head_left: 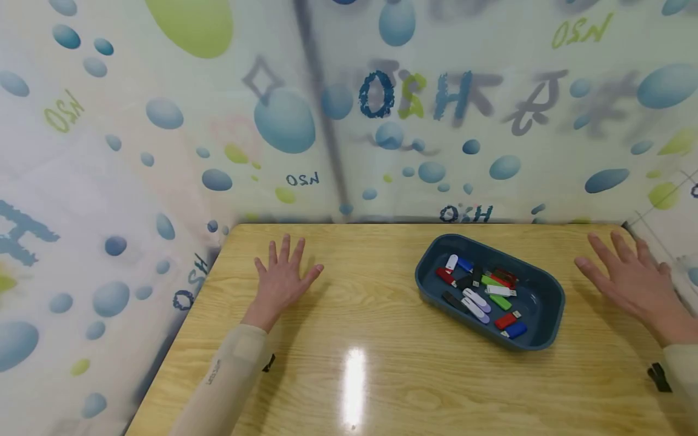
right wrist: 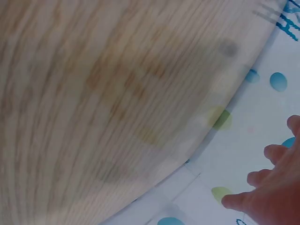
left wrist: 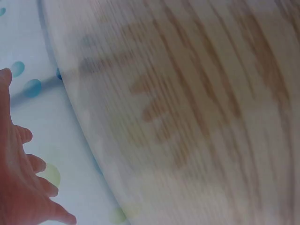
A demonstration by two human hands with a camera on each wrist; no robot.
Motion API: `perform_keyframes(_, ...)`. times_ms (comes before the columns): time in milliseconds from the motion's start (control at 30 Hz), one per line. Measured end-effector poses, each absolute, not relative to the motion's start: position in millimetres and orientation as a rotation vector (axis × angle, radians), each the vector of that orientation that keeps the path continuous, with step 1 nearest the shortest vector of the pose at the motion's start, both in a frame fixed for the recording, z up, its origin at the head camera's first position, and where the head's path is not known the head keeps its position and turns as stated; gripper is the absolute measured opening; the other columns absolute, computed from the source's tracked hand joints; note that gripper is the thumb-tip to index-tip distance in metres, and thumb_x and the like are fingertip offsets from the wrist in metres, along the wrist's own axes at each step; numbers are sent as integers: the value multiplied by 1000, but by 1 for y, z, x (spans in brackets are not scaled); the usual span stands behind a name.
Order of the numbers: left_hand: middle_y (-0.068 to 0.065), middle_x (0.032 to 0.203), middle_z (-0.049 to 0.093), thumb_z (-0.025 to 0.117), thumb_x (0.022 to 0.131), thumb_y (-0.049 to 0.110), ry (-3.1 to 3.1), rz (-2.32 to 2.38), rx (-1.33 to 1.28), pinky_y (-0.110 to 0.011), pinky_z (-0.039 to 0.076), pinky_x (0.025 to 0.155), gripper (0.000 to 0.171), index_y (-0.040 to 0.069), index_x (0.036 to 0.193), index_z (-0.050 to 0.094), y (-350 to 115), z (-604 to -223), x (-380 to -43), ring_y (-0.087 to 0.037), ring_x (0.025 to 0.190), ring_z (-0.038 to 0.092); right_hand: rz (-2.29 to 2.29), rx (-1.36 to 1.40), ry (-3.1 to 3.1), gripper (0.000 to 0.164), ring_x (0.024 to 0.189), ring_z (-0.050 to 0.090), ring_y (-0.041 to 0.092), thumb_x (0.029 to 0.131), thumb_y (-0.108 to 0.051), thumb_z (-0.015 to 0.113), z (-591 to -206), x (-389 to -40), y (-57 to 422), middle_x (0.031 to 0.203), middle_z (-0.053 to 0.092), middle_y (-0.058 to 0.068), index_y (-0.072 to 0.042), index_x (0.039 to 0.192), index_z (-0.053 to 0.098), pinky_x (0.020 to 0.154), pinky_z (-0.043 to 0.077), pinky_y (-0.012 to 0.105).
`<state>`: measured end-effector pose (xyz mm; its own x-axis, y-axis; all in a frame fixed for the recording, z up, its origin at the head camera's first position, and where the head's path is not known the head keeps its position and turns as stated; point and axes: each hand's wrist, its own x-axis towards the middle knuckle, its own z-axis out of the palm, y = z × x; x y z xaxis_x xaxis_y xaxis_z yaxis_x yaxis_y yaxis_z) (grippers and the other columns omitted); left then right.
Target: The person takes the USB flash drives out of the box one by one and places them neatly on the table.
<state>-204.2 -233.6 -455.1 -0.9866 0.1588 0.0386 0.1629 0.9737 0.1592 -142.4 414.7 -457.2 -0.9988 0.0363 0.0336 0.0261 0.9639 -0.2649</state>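
My left hand [head_left: 280, 275] is held over the left part of the wooden table [head_left: 349, 303], fingers spread and nothing in them. On the right, my right hand [head_left: 635, 281] is also spread and holds nothing; it is beside the right end of a dark blue tray [head_left: 552, 321]. Inside the tray lie several USB flash drives, among them a white one [head_left: 498, 290], a red one [head_left: 507, 320], a blue one [head_left: 514, 330] and a green one [head_left: 498, 301]. Both wrist views show spread fingers above the table edge, with the left hand [left wrist: 23, 187] and right hand [right wrist: 272, 187] bare.
A curtain-like backdrop [head_left: 338, 151] with blue and green drops hangs behind the table and along its left side. White panels with dark lines [head_left: 668, 236] stand past the right edge. A bright light reflection [head_left: 354, 387] shows on the tabletop near the front.
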Motion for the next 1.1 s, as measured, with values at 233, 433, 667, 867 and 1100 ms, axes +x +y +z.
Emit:
perform_keyframes(233, -21, 171, 6, 38, 100, 74, -3093, -260, -281, -85, 8, 110, 91, 15, 167, 20, -217, -450, -204, -53, 153, 3, 590, 45, -3080, 76, 140, -11, 71, 111, -48, 33, -459, -137, 408, 162, -6, 40, -6, 165, 0, 95, 5, 92)
perform_keyframes(433, -19, 172, 4, 39, 100, 73, -3094, -323, -329, -83, 8, 113, 89, 16, 167, 20, -192, -447, -204, -50, 155, -1, 903, 211, -3012, 65, 146, -1, 65, 114, -31, 34, -455, -128, 397, 157, 10, 47, 13, 158, 17, 117, -5, 74)
perform_keyframes(667, -19, 172, 7, 40, 101, 71, -3087, -393, -364, -81, 11, 114, 87, 16, 167, 21, -171, -447, -202, -50, 155, 2, 878, 57, -3137, 70, 125, 41, 68, 113, -42, 31, -441, -116, 380, 142, 44, 45, 19, 146, 40, 94, 39, 75)
perform_keyframes(867, -19, 172, 10, 41, 101, 70, -3066, -444, -377, -81, 14, 114, 87, 15, 166, 23, -160, -448, -200, -50, 154, 6, 919, 58, -3171, 67, 109, 64, 54, 113, -42, 33, -439, -107, 369, 117, 70, 31, 18, 135, 55, 85, 50, 67)
perform_keyframes(1100, -17, 172, 8, 40, 101, 71, -3081, -446, -366, -81, 10, 114, 87, 15, 167, 22, -156, -450, -197, -50, 155, 4, 893, 36, -3220, 72, 103, 66, 52, 112, -46, 34, -438, -105, 364, 104, 74, 25, 18, 133, 57, 84, 51, 67)
